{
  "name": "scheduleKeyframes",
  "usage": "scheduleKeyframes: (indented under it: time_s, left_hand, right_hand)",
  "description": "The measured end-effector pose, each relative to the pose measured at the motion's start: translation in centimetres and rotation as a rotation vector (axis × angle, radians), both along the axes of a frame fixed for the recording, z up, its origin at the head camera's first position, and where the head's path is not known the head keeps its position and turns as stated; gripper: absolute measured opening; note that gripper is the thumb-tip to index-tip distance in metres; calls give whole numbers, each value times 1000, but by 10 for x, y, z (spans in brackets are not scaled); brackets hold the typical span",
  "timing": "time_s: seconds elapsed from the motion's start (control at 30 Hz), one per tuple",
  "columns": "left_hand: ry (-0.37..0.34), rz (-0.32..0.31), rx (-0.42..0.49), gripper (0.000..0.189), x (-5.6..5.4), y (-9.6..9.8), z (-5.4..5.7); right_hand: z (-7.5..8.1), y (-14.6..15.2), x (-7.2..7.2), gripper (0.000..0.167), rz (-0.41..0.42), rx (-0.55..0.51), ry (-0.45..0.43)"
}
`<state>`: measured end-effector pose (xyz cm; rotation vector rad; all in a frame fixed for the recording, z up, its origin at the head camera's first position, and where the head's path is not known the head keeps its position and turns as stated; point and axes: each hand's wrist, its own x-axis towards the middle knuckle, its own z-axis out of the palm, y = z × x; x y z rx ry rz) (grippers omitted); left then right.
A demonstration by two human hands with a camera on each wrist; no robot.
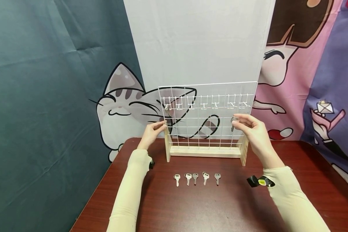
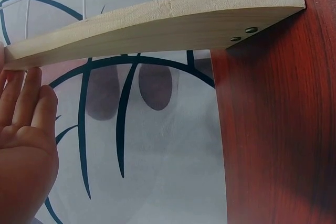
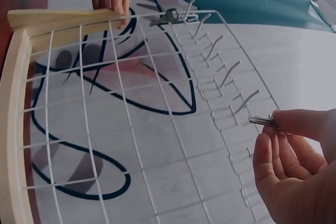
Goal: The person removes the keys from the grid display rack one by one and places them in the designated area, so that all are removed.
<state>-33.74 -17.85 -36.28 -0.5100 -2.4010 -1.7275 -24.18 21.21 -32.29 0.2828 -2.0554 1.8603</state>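
Observation:
A white wire grid rack point(image 1: 205, 152) on a wooden stand has a row of hooks point(image 1: 203, 105) across its upper part. With thumb and fingers my left hand point(image 1: 154, 131) grips the upper end of its left wooden side post point(image 2: 157, 30); in the left wrist view the thumb is mostly hidden. My right hand point(image 1: 250, 130) pinches a metal key point(image 3: 261, 121) with a ring, in front of the grid's right side and below the hooks. One key point(image 3: 168, 17) hangs on the leftmost hook. The other hooks hold nothing.
Several loose keys point(image 1: 195, 178) lie in a row on the dark red wooden table point(image 1: 203, 209), in front of the rack. Behind the table hangs a printed cloth backdrop point(image 1: 203, 42) with cartoon figures.

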Motion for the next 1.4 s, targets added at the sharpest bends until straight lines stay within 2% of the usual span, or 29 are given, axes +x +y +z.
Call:
scheduleKeyframes:
  time_s: [0.4,0.5,0.63,0.67,0.8,1.07,1.3,1.4]
  left_hand:
    - [16,9,-16,37,-4,0,-3]
    - [9,6,8,38,-14,-2,-13]
    - [16,14,34,39,-29,-6,-28]
    - [17,21,33,40,-30,-6,-30]
    - [26,43,17,39,-31,-7,-32]
    - [46,40,3,39,-31,-6,-33]
    - [41,34,22,38,-32,-6,-33]
    - [36,39,26,38,-32,-6,-33]
  right_hand:
    - [-28,11,0,25,20,-55,-33]
    - [-36,13,0,27,31,-67,-49]
    - [-50,16,0,32,25,-8,-87]
    - [-53,17,0,33,22,13,-98]
    - [-69,21,0,30,37,47,-147]
    - [-93,25,1,48,55,141,-233]
    - [-110,28,2,49,85,203,-284]
    - [-117,28,1,48,113,190,-293]
